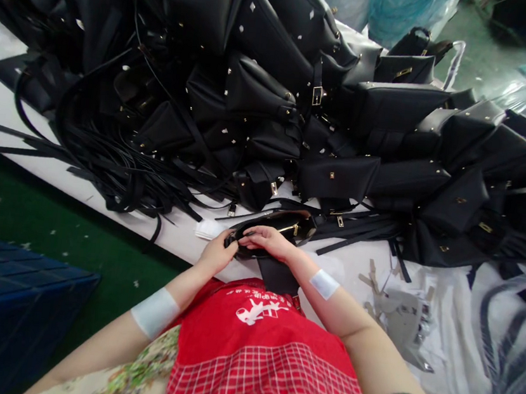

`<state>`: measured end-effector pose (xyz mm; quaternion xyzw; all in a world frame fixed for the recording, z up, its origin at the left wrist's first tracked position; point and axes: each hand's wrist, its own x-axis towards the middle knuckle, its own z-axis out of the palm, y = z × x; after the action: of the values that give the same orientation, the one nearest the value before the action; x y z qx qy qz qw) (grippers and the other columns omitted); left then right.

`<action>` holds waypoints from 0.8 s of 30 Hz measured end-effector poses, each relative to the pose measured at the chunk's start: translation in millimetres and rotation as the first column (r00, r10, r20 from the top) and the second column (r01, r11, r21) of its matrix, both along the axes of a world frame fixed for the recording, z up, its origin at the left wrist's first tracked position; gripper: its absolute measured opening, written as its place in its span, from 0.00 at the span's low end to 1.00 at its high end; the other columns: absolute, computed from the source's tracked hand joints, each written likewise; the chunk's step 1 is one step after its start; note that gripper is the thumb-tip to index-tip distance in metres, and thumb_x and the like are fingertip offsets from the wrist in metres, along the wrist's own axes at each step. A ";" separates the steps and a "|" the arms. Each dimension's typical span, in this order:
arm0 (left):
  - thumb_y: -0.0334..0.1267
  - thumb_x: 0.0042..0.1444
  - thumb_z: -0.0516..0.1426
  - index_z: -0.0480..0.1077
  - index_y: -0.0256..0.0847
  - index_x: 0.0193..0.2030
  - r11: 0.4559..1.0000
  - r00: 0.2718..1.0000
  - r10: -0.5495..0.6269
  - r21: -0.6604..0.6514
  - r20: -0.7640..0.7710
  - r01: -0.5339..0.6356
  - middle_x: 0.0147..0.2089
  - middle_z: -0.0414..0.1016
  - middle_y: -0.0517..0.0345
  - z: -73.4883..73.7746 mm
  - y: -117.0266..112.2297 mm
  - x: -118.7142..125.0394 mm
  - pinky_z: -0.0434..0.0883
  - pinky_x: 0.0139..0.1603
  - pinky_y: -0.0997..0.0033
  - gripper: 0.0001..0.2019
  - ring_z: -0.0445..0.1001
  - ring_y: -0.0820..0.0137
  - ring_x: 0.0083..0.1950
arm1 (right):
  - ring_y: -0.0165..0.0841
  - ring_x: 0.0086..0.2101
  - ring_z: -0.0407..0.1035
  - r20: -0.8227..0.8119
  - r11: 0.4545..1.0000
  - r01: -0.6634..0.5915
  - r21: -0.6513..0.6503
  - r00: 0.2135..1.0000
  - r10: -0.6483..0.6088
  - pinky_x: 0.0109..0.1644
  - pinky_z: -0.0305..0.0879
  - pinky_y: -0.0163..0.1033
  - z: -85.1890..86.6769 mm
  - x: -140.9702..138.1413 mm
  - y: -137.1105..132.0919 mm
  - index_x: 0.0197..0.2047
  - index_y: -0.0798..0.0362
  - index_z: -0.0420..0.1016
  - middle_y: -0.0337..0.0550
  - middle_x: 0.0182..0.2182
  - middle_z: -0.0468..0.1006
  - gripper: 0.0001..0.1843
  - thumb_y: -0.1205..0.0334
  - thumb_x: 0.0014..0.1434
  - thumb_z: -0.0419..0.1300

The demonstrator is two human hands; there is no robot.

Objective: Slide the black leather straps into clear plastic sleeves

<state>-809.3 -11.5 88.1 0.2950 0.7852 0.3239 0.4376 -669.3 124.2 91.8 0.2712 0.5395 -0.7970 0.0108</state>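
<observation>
A small black handbag (308, 227) lies at the table's near edge, its mouth open and a gold zip showing inside. My left hand (218, 249) is closed on the bag's left end, thumb and fingers pinching the black material. Over the bag's opening reaches my right hand (267, 241), its fingers bent together at the same left end. Whatever the right fingertips hold is too small and partly hidden to name. A black flap (277, 277) hangs from the bag toward my red apron (258, 315).
Black handbags (266, 89) with gold fittings pile across the table's back. Loose black straps (122, 173) heap at left. White slips (208, 229) lie beside my left hand. A blue crate (15, 301) stands on the green floor. Clear plastic bags (402, 316) lie at right.
</observation>
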 end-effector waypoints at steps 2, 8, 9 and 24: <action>0.37 0.56 0.55 0.71 0.37 0.57 1.000 0.999 0.004 -0.010 -0.033 -0.004 0.28 0.78 0.57 -0.2 1.0 -0.4 0.72 0.30 0.71 0.22 0.77 0.66 0.27 | 0.34 0.39 0.78 0.090 0.969 -0.071 0.238 0.995 0.051 0.46 0.73 0.39 -2.2 -2.1 2.7 0.43 0.57 0.74 0.54 0.41 0.83 0.26 0.40 0.62 0.54; 0.36 0.56 0.55 0.72 0.38 0.55 1.000 0.998 0.004 -0.006 -0.065 -0.004 0.33 0.81 0.54 -1.1 1.6 -1.9 0.73 0.36 0.70 0.20 0.79 0.64 0.32 | 0.30 0.29 0.74 0.300 0.764 -0.325 0.557 0.937 0.180 0.38 0.69 0.34 8.4 -2.9 15.4 0.30 0.56 0.74 0.45 0.27 0.81 0.24 0.49 0.69 0.49; 0.36 0.56 0.55 0.72 0.38 0.55 1.000 0.998 0.004 -0.003 -0.066 -0.005 0.34 0.81 0.54 -1.4 1.8 -1.9 0.73 0.36 0.70 0.19 0.79 0.64 0.33 | 0.31 0.30 0.74 0.340 0.708 -0.370 0.601 0.921 0.192 0.39 0.68 0.35 12.5 -4.2 16.5 0.31 0.56 0.75 0.45 0.27 0.81 0.22 0.51 0.68 0.51; 0.37 0.58 0.53 0.69 0.36 0.59 0.998 0.995 -0.069 -0.008 -0.071 0.068 0.28 0.79 0.55 -0.4 -0.9 3.3 0.70 0.33 0.68 0.22 0.78 0.62 0.29 | 0.51 0.43 0.77 0.716 0.151 -0.758 0.634 0.650 0.254 0.48 0.71 0.48 6.5 -73.4 -26.1 0.33 0.62 0.82 0.62 0.36 0.83 0.06 0.72 0.55 0.62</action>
<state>-806.0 -12.4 87.7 0.3319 0.7905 0.2959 0.4211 -742.7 98.1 98.3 0.1960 0.9206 -0.2140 0.2615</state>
